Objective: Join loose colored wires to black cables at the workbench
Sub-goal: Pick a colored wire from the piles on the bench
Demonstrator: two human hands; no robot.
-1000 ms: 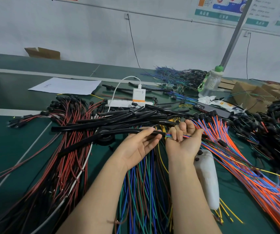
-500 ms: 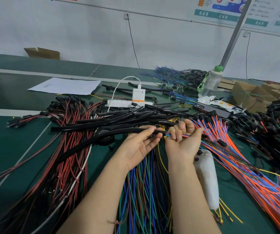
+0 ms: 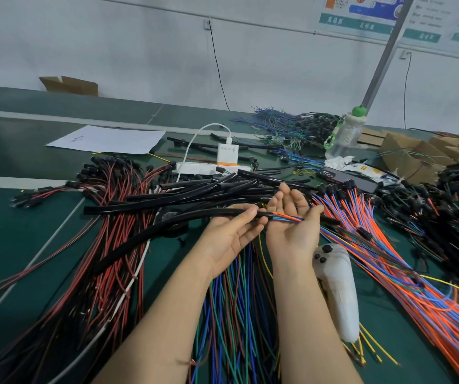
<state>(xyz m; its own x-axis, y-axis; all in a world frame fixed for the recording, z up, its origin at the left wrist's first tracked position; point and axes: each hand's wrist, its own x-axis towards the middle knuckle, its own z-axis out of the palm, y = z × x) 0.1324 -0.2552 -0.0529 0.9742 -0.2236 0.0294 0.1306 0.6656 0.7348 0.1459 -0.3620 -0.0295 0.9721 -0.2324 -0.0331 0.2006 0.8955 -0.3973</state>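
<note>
Several wires (image 3: 289, 218), ends inside black cable (image 3: 209, 213)

We found bare workbench (image 3: 15, 231) only at the far left. Red-black wires (image 3: 106, 245), piled black cables (image 3: 209, 189), orange-blue wires (image 3: 416, 286) and a white controller (image 3: 339, 295) at near right covered the remaining surface.

Orange, blue and green wires (image 3: 289, 217) protrude from a curved black cable (image 3: 222, 212)
</note>
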